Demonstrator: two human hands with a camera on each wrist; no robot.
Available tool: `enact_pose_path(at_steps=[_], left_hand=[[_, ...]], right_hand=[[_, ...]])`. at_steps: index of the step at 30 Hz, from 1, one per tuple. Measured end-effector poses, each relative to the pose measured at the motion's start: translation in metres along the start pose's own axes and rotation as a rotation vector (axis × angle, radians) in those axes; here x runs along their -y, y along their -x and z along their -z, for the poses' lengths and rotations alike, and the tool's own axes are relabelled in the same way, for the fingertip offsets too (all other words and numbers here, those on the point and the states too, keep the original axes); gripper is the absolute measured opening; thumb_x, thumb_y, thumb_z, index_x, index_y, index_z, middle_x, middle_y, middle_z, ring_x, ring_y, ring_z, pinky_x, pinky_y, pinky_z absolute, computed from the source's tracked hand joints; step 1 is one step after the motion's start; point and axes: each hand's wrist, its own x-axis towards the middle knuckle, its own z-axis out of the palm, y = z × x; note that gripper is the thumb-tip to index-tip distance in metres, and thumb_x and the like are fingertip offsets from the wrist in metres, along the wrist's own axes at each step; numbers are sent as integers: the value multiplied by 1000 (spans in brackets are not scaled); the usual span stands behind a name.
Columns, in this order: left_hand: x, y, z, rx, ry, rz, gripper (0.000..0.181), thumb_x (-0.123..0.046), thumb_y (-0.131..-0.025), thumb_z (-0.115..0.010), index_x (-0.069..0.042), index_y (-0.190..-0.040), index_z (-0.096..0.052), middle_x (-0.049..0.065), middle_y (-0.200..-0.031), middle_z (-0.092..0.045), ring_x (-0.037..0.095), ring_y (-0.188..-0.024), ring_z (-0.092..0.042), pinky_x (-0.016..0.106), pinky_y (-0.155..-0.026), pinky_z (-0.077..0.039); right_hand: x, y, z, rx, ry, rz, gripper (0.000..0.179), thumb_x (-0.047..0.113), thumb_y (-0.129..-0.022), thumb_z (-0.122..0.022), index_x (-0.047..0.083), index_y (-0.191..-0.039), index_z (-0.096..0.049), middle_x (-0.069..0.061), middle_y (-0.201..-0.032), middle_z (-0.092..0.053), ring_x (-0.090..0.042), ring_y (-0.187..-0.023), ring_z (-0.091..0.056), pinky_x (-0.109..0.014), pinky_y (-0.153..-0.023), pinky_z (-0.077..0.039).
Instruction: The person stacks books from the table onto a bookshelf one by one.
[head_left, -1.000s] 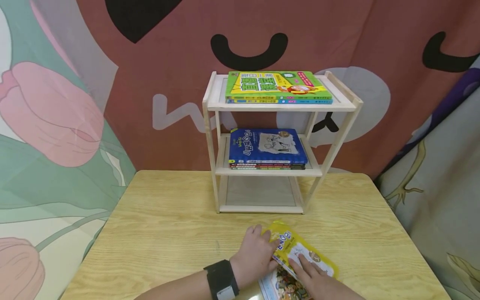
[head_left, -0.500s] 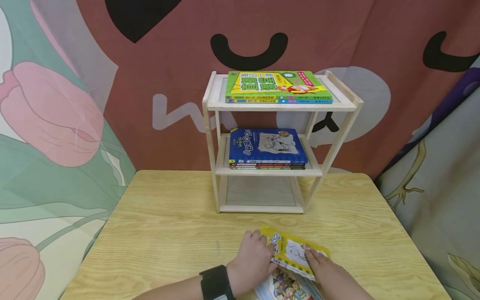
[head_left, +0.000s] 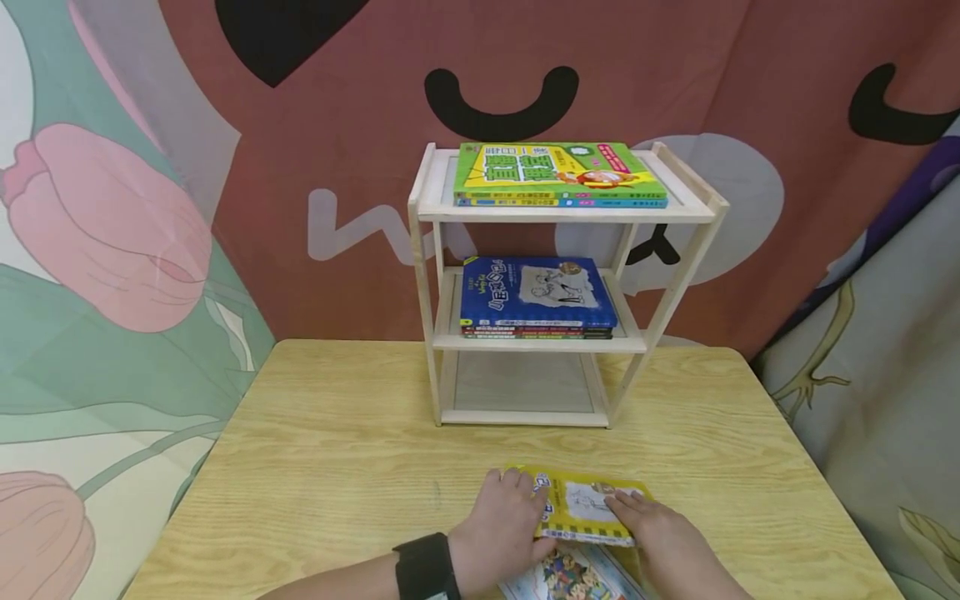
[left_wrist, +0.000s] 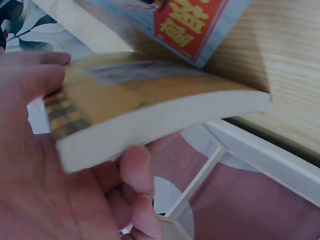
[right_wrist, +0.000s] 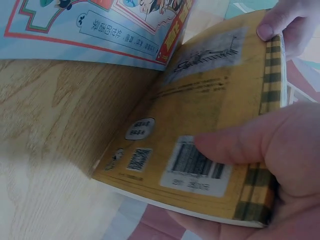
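Note:
A yellow paperback book (head_left: 583,504) is held between both hands above the front of the table. My left hand (head_left: 501,523) grips its left end, fingers over the cover and thumb beneath. My right hand (head_left: 667,537) holds the right end, with fingers on the front cover. In the right wrist view that thumb (right_wrist: 240,142) presses the back cover beside the barcode. The book's white page edge (left_wrist: 165,130) shows in the left wrist view, slightly bowed. Under it on the table lies a light-blue illustrated book (head_left: 573,575), partly covered by the hands and the yellow book.
A three-tier wooden shelf (head_left: 525,418) stands toward the back of the table (head_left: 337,450). Green-covered books (head_left: 558,171) are stacked on its top tier. A blue book (head_left: 536,292) tops the stack on the middle tier. Printed curtains (head_left: 337,292) hang behind.
The yellow book has turned from slanted to nearly level across the view and shifted left and toward me. My right hand has slid to its right end, exposing more of the cover.

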Motion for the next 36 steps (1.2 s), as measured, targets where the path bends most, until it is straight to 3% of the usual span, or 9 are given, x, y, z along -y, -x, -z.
enact_pose_path(at_steps=[6, 12, 16, 20, 26, 36], left_hand=[[5, -2, -6, -101, 142, -67, 54, -43, -88, -62, -16, -134, -52, 1, -117, -57, 13, -105, -53, 28, -80, -48], [8, -2, -4, -49, 270, -129, 61, -22, -86, -69, -15, -141, -44, 11, -141, -47, 24, -128, -48, 35, -98, -48], [8, -1, 1, -3, 257, -113, 68, -25, -84, -72, -16, -143, -41, 11, -144, -44, 25, -130, -46, 34, -100, -46], [9, -1, 10, -16, 184, -96, 72, -19, -80, -75, -16, -143, -41, 9, -143, -47, 24, -128, -49, 31, -99, -47], [18, 1, 29, -162, 177, -69, 67, -10, -82, -72, -15, -142, -43, 9, -142, -49, 23, -126, -52, 34, -99, -47], [34, 10, 78, -346, 90, -40, 64, -25, -83, -73, -19, -141, -47, 6, -139, -51, 22, -125, -52, 38, -98, -47]], right_hand=[[2, -2, -1, -130, 66, 79, 46, -7, -76, -69, 9, -119, -66, -8, -120, -66, -29, -110, -62, -46, -92, -50], [2, -4, 2, -244, 117, 150, 48, -9, -71, -72, 8, -116, -68, -10, -116, -68, -28, -108, -63, -45, -91, -51], [2, -7, 5, -325, 124, 205, 50, -11, -67, -73, 7, -113, -69, -12, -114, -68, -31, -105, -65, -46, -88, -52], [4, -10, 13, -396, 128, 244, 54, -14, -63, -73, 5, -113, -69, -13, -114, -68, -31, -103, -65, -47, -86, -52], [7, -14, 33, -464, 155, 253, 59, -16, -60, -72, 5, -115, -68, -12, -117, -67, -31, -106, -64, -51, -86, -51], [19, -19, 69, -665, 156, 293, 57, -12, -67, -59, 6, -121, -65, -13, -121, -65, -34, -108, -63, -54, -85, -50]])
